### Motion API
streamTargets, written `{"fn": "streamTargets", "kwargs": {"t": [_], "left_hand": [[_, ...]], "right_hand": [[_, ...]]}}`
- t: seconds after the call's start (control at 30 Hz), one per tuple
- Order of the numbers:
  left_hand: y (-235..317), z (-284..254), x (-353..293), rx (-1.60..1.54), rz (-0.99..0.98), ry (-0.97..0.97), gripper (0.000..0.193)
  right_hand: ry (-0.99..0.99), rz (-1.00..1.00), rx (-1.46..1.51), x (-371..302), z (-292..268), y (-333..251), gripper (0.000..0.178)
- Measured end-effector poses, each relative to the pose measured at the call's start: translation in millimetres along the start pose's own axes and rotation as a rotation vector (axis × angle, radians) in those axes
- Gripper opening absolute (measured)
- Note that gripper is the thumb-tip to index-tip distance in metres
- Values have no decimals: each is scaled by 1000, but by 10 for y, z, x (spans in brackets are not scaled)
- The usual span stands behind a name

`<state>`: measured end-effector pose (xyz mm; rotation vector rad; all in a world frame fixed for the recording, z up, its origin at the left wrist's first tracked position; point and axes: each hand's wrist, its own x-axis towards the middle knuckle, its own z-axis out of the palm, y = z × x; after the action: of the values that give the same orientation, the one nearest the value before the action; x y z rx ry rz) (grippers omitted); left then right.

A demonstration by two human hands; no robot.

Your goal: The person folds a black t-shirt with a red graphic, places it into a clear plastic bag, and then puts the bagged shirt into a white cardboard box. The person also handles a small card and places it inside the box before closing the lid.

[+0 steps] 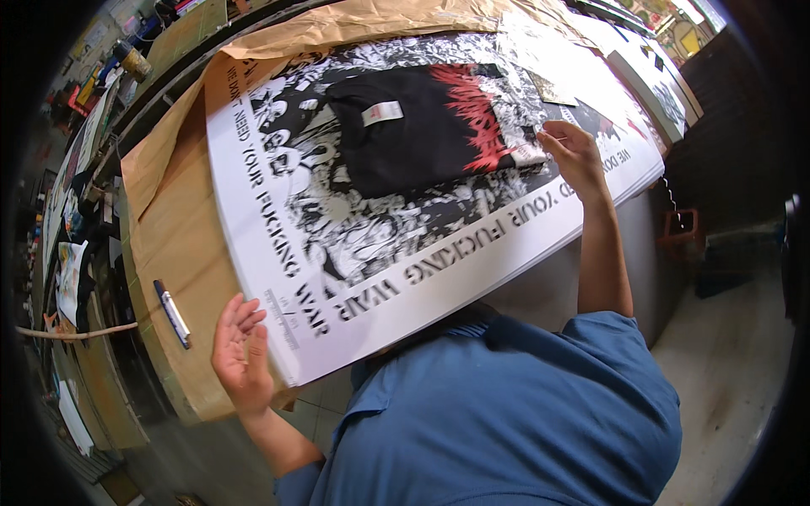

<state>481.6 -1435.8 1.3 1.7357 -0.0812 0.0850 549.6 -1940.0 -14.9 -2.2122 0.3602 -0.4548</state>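
I see left hand wide, fingers spread, by near left corner of poster stack. Right hand has fingers curled narrow, just right of folded black shirt; blurred there, so I cannot tell whether it pinches anything. Shirt lies flat atop poster stack, white label and red print showing. Pen lies on brown paper, left.

- strong light from upper right, white sheet washed out toward that side
- right edge dim, lower left murky
- heavy fisheye, straight edges bowed, black vignette in corners
- clutter at far left soft
- right hand slightly blurred
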Motion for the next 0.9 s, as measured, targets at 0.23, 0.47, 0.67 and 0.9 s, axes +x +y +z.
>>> {"fn": "streamTargets", "kwargs": {"t": [0.23,0.47,0.67,0.9], "left_hand": [[506,1051,178,-223,-140,-332,41],[413,2140,128,-204,-268,-556,51],[286,2475,45,-249,-276,-263,53],[152,2409,62,-201,-401,172,44]], "right_hand": [[-213,122,-490,465,-147,249,57],[-468,59,-95,515,-178,276,55],[-500,-94,-25,-30,-377,-37,48],[-1200,-57,57,13,-788,-170,55]]}}
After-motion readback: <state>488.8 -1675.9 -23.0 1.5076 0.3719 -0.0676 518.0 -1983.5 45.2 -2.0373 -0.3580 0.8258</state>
